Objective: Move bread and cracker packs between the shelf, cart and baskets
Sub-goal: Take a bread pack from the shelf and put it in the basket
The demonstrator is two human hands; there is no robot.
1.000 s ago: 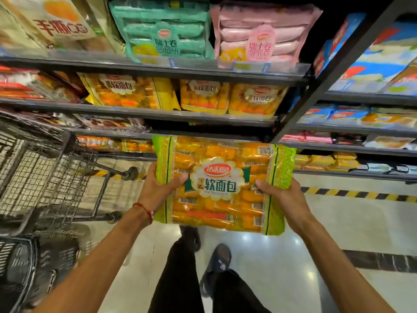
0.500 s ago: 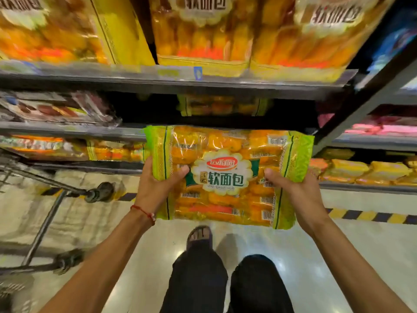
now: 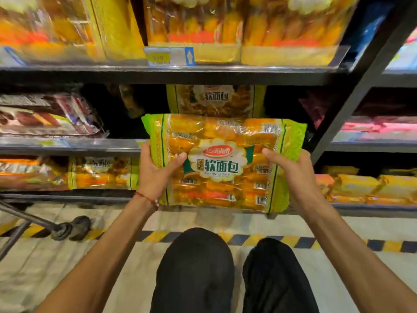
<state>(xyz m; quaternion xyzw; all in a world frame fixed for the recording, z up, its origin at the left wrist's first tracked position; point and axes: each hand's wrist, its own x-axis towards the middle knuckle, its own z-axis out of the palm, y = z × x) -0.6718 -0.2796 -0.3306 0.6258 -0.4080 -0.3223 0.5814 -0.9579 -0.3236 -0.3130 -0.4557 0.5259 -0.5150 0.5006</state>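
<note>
Long axis of bread pack (image 3: 225, 163) runs left-right; left hand (image 3: 155, 175) and right hand (image 3: 295, 175) clamp its ends. Open slot on middle shelf (image 3: 90, 149) lies straight ahead, just beyond; both hands equally near.

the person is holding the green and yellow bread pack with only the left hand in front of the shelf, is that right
Not quite: it is held with both hands, not only the left. In the head view the left hand holds the left edge of the bread pack and the right hand holds its right edge. The rest stands: the pack is green and yellow and is in front of the shelf.
</note>
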